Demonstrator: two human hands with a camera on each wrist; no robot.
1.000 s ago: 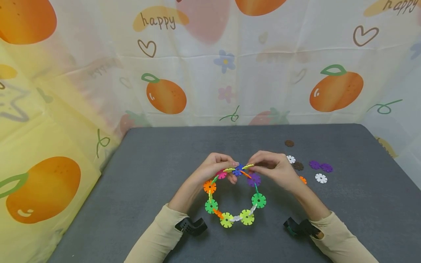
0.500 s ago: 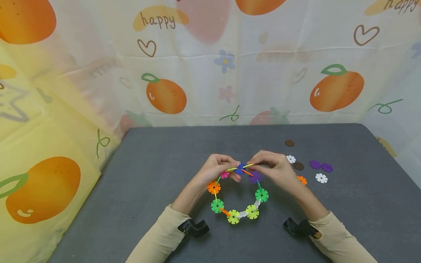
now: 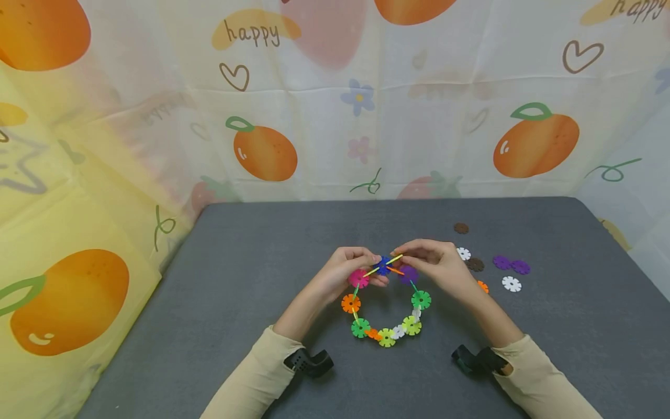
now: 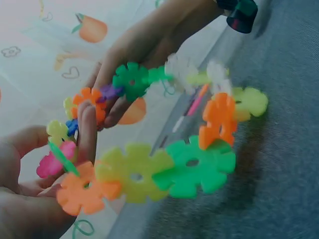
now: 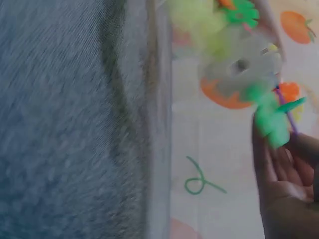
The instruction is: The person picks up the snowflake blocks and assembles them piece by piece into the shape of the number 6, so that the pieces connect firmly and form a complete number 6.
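A ring of slotted plastic snowflake discs hangs between the hands, joined edge to edge in several colours. At its top, the left hand (image 3: 342,270) pinches the blue disc (image 3: 384,266) between thumb and fingers. From the other side, the right hand (image 3: 437,262) pinches a yellow disc (image 3: 395,259) that meets the blue one. A pink disc (image 3: 359,279) sits by the left fingers, and a purple disc (image 3: 410,275) lies just below the right fingertips. In the left wrist view, a green disc (image 4: 199,167) dangles near the camera. Motion blurs the grey-white disc (image 5: 239,59) in the right wrist view.
Loose discs lie on the grey table (image 3: 251,233) to the right: brown (image 3: 461,228), white (image 3: 511,284), joined purple ones (image 3: 510,265), and an orange one (image 3: 483,286) partly behind the right wrist. A printed cloth (image 3: 314,145) stands behind the table.
The ring's hanging lower part has swung to the right and drawn up a little. Both hands have kept their hold near the top, almost in place.
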